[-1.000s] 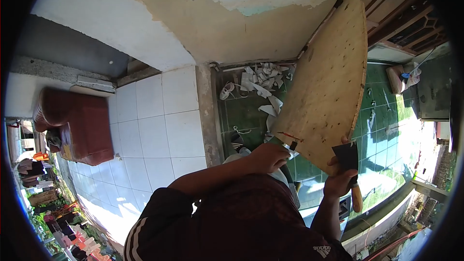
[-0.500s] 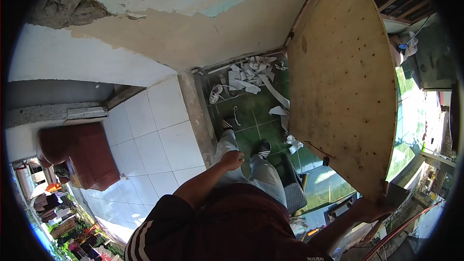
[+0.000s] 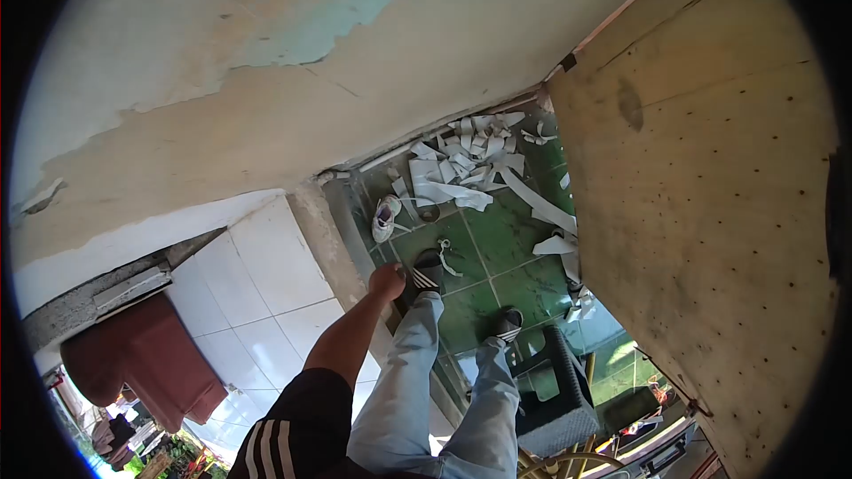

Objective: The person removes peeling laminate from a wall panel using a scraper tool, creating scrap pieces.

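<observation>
My left hand (image 3: 387, 282) is closed in a fist above the raised tile edge, close to my left slipper (image 3: 427, 273). A small dark spot shows at its fingers; what they hold, if anything, I cannot make out. My right hand is out of view. The large plywood door (image 3: 701, 186) with rows of dark nail marks stands on the right. Ahead of my feet, a heap of torn white strips (image 3: 470, 160) lies along the wall. A white shoe (image 3: 386, 218) sits left of the heap, with a roll of tape (image 3: 428, 211) beside it.
A dark plastic stool (image 3: 559, 399) stands by my right leg. White tiles (image 3: 266, 257) form a raised ledge on the left, with a brown cloth-covered seat (image 3: 146, 359) past it. The wall (image 3: 293, 115) has peeling paint. Green tiles (image 3: 470, 244) cover the floor.
My view has shifted forward and down, nearer the wall and the strips. My right hand, earlier at the door's lower edge, has left view. My left hand has stretched forward, still closed.
</observation>
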Demonstrator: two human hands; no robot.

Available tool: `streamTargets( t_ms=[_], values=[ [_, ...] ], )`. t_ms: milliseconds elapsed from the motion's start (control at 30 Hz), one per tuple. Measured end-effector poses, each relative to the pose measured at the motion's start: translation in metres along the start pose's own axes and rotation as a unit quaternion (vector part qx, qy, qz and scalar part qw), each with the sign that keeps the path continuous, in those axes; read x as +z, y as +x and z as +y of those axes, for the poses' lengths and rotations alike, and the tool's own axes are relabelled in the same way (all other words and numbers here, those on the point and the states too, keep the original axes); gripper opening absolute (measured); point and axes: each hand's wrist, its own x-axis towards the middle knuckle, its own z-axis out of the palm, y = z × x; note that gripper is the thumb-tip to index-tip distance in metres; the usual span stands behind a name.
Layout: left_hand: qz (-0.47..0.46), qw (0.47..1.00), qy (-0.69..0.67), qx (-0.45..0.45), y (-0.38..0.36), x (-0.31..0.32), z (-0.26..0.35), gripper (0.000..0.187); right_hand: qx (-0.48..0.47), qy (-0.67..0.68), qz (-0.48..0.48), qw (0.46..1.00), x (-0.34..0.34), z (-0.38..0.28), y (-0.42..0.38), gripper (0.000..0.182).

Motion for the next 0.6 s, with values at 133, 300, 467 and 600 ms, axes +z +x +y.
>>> streamTargets(
  t_ms=[133, 300, 467, 600],
  values=[
    [0.033, 0.999, 0.033, -0.02, 0.077, 0.009, -0.021, 0.048, -0.023, -0.01, -0.005, 1.0, 0.003, -0.006, 0.013, 0.056],
    [0.084, 0.99, 0.068, -0.086, 0.168, 0.041, -0.054, 0.082, -0.06, -0.025, -0.013, 0.998, 0.002, -0.018, 0.032, 0.053],
    [0.113, 0.985, 0.092, -0.09, 0.252, 0.094, -0.114, 0.095, -0.082, -0.044, -0.024, 0.995, 0.0, -0.032, 0.048, 0.052],
    [0.1, 0.959, 0.236, -0.118, 0.247, 0.09, -0.089, 0.064, -0.088, -0.049, -0.022, 0.995, -0.016, -0.038, 0.057, 0.052]
  ],
)
